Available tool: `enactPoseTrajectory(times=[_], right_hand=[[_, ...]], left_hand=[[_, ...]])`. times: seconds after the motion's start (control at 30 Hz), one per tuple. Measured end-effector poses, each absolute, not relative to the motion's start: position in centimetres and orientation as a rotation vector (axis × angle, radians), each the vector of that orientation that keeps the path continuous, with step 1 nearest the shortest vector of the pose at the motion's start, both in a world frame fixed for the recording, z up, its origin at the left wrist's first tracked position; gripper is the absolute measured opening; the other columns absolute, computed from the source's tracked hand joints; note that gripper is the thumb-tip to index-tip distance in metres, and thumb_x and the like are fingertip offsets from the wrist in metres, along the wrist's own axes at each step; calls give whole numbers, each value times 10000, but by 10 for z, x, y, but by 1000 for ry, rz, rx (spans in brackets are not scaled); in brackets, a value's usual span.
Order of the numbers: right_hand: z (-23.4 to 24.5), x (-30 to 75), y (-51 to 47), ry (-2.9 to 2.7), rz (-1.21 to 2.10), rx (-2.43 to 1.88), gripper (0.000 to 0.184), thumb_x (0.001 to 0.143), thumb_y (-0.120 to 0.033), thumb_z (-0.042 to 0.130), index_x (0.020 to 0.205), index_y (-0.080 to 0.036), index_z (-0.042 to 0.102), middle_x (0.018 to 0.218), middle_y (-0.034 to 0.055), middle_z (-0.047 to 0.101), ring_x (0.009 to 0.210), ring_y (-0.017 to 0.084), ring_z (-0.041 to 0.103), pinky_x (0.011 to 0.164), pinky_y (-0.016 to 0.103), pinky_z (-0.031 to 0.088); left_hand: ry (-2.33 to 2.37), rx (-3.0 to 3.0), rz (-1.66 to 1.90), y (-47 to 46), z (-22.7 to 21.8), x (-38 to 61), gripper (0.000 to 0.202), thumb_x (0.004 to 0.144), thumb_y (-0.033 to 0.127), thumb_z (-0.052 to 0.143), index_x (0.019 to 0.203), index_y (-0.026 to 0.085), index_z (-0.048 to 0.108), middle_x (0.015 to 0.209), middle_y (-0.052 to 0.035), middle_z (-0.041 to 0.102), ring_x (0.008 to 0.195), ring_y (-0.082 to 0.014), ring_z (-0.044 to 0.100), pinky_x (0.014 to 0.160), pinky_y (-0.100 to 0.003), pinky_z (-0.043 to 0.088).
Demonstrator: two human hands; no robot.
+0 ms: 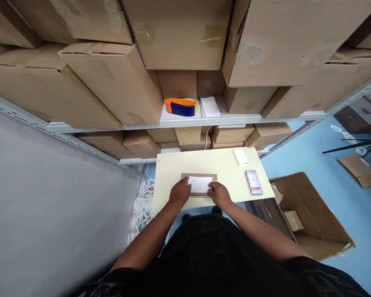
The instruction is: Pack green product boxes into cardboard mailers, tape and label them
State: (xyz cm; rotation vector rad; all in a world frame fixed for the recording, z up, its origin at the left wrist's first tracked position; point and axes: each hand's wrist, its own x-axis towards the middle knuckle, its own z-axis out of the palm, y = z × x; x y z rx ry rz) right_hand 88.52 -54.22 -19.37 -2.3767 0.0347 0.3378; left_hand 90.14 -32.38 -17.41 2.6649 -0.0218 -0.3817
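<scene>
A flat cardboard box (199,175) lies on the pale yellow tabletop (173,165) in front of me. Over its top is a white paper label (199,184), with a small orange mark near its upper right corner. My left hand (180,191) is closed at the left end of the label, thumb on the paper. At the right end, my right hand (220,194) pinches the label's edge between thumb and fingers. Whether the label is stuck to the box cannot be told.
A stack of white paper (240,157) and a blurred-out item (254,182) lie on the table's right side. An orange and blue tape dispenser (181,107) sits on the shelf among cardboard boxes. An open carton (312,206) stands right; paper scraps (142,206) litter the left floor.
</scene>
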Motion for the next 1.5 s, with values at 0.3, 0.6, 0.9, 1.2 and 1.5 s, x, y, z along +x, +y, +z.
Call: enactPoseTrajectory(times=[0.3,0.6,0.9,1.2,1.5], right_hand=[[-207,877,-549,162,169,-2562,364,843,-335,647,1174,-186,617,1203,144,590,1080,295,593,916,376,478],[-219,873,-555,502,433,-1999,399,872,-484,567,1177,-231,618,1138,60,709,996,247,676,871,355,493],[-167,880,-575,512,101,-1965,453,890,-566,506,1157,-247,684,986,28,731,893,228,673,777,321,522],[-114,898,-679,548,-170,-1835,475,922,-637,493,1104,-263,722,1046,23,741,970,239,650,813,325,509],[-119,872,-883,648,-298,-1809,531,922,-654,459,1054,-218,733,1002,48,749,961,256,640,820,320,491]], left_hand=[[257,2529,-76,-307,-201,889,690,884,475,644,1467,163,450,1421,-200,517,1301,-349,508,1042,-439,430],[295,2134,-398,-298,-200,886,406,951,476,525,1194,173,644,1158,-156,727,1054,-284,687,860,-338,483],[65,2064,-232,-313,-147,910,507,941,481,560,1357,193,580,1328,-130,664,1235,-291,610,1021,-367,451],[-58,2038,-191,-421,-94,961,557,942,491,581,1434,242,501,1366,-88,653,1230,-287,612,1025,-374,466],[-189,2031,-291,-634,-92,982,536,945,551,562,1372,230,525,1344,-98,665,1201,-272,633,1003,-366,475]])
